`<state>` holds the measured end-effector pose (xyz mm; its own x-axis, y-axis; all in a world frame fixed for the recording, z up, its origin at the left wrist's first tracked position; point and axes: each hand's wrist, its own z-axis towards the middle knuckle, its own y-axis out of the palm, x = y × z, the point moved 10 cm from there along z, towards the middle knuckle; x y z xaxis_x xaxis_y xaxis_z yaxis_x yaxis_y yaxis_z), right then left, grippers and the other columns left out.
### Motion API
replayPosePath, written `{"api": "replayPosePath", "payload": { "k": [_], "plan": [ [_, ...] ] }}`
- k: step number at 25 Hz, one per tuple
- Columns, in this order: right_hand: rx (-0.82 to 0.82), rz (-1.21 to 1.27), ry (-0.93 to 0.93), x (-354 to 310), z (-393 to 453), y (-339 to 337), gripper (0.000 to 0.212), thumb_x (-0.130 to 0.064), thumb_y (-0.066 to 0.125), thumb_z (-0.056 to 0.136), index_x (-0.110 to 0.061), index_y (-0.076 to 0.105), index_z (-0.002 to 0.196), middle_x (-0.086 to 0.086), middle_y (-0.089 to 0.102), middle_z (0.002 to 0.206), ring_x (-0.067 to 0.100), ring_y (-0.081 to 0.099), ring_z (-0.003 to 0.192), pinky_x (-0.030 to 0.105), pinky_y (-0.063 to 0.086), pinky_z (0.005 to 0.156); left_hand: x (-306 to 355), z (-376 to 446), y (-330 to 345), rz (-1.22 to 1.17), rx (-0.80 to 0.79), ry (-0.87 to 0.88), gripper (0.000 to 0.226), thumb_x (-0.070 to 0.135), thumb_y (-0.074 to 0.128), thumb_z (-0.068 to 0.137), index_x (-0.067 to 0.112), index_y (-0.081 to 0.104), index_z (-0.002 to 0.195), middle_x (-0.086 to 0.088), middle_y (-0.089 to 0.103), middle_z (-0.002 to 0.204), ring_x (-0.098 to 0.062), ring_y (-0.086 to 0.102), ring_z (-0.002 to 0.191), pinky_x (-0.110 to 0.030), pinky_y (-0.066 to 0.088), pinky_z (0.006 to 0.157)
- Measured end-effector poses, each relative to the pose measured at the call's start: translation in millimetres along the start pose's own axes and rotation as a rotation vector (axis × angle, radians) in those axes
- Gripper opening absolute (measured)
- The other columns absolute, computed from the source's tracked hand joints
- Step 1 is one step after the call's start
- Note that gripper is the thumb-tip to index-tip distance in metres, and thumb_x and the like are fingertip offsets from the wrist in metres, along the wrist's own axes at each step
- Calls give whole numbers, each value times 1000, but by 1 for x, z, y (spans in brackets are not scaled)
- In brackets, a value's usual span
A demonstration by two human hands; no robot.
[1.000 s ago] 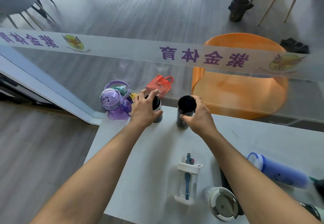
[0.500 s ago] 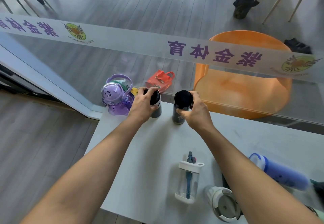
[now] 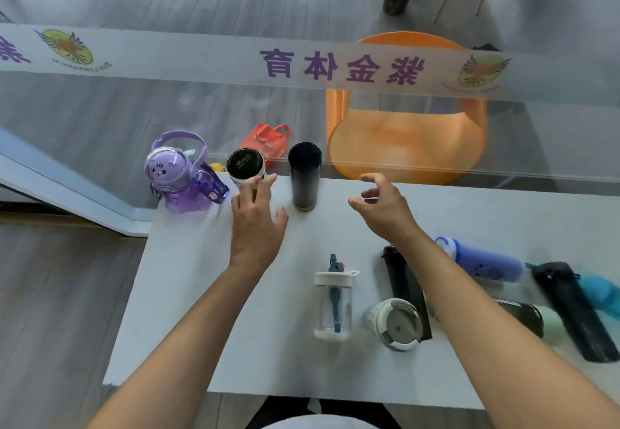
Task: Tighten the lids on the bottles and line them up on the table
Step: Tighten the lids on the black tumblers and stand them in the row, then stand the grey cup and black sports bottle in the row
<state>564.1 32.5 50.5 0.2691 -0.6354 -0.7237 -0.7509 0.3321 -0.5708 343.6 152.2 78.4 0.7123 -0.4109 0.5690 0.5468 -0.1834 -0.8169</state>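
- Both hands are empty and spread open above the table (image 3: 188, 311). The left hand (image 3: 256, 220) hovers with fingers fanned; its fingertips reach the base of a short bottle with a dark lid (image 3: 245, 168), though whether they touch it cannot be told. The right hand (image 3: 382, 208) is loosely curled, near but apart from a tall black bottle (image 3: 304, 177).
- Three bottles stand upright in a row along the far edge: a purple bottle (image 3: 181, 173) at the far left corner, the short one beside it, then the tall black one.
- The rest wait nearer the person. A clear bottle (image 3: 333, 301) stands near the middle of the near edge. A white-lidded cup (image 3: 396, 324) is just to its right. A black bottle (image 3: 404, 286) and a blue bottle (image 3: 483, 259) lie on their sides toward the right, alongside more fallen ones.
- The next step is probably to fetch another bottle. The clear one lies below and between both hands, closest to reach.
- To do it well, one hand should steady the body while the other twists the lid until it stops, then set it upright right of the tall black bottle, matching the row's spacing.
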Motion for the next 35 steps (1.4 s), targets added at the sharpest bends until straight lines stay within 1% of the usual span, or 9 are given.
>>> {"api": "replayPosePath", "payload": {
  "k": [6, 10, 13, 15, 18, 20, 26, 31, 35],
  "plan": [
    [144, 123, 163, 100, -74, -47, 26, -26, 65, 92, -19, 67, 117, 7, 73, 109, 23, 66, 102, 30, 47, 84, 64, -100, 86, -245, -450, 105, 33, 28, 54, 96, 30, 54, 130, 4, 53, 127, -14, 50, 113, -21, 37, 91],
    [225, 158, 246, 153, -130, -42, 15, -25, 68, 89, -23, 71, 103, 1, 74, 96, 20, 69, 92, 37, 54, 90, 87, -138, 118, -281, -610, 121, 30, 33, 54, 95, 30, 56, 125, 5, 55, 123, -16, 57, 110, -34, 48, 97],
    [229, 208, 302, 173, -165, -31, 15, -25, 69, 89, -19, 70, 103, 0, 71, 89, 13, 68, 76, 21, 53, 68, 90, -168, 135, -237, -723, 103, 36, 38, 55, 95, 27, 51, 128, 4, 56, 125, -15, 58, 112, -34, 47, 97],
    [213, 206, 335, 182, -179, -22, 14, -28, 70, 87, -21, 70, 100, -3, 70, 86, 9, 66, 74, 22, 50, 66, 93, -182, 143, -196, -755, 136, 39, 39, 57, 93, 25, 48, 128, 2, 57, 125, -17, 59, 109, -35, 49, 95],
    [208, 208, 376, 191, -187, -15, 10, -31, 70, 82, -28, 69, 92, -7, 73, 84, 16, 72, 81, 37, 58, 80, 90, -185, 148, -180, -751, 78, 40, 42, 60, 90, 26, 47, 124, 3, 60, 117, -19, 63, 102, -37, 52, 91],
    [189, 254, 384, 193, -186, -10, 5, -26, 69, 83, -29, 67, 86, -4, 76, 82, 18, 75, 75, 45, 61, 81, 87, -184, 150, -194, -747, 13, 35, 43, 62, 87, 27, 52, 116, 4, 64, 110, -17, 66, 96, -39, 54, 89],
    [128, 262, 283, 168, -146, -25, 15, -19, 71, 86, -30, 64, 79, -6, 72, 70, 7, 70, 56, 43, 62, 77, 85, -161, 142, -294, -584, -127, 29, 41, 61, 86, 31, 61, 113, 5, 67, 105, -12, 68, 91, -36, 56, 86],
    [6, 300, 174, 136, -79, -40, 7, -23, 69, 89, -29, 67, 89, -1, 76, 84, 18, 77, 71, 43, 62, 82, 91, -115, 132, -388, -413, -264, 35, 36, 55, 88, 37, 62, 122, 5, 69, 109, -10, 70, 91, -39, 58, 88],
    [-57, 302, 108, 115, -15, -37, 21, -27, 66, 93, -17, 67, 112, 9, 76, 99, 22, 77, 79, 43, 64, 80, 83, -69, 132, -523, -281, -470, 30, 22, 59, 94, 22, 59, 124, 3, 69, 110, -15, 72, 93, -40, 61, 83]
  ]
}}
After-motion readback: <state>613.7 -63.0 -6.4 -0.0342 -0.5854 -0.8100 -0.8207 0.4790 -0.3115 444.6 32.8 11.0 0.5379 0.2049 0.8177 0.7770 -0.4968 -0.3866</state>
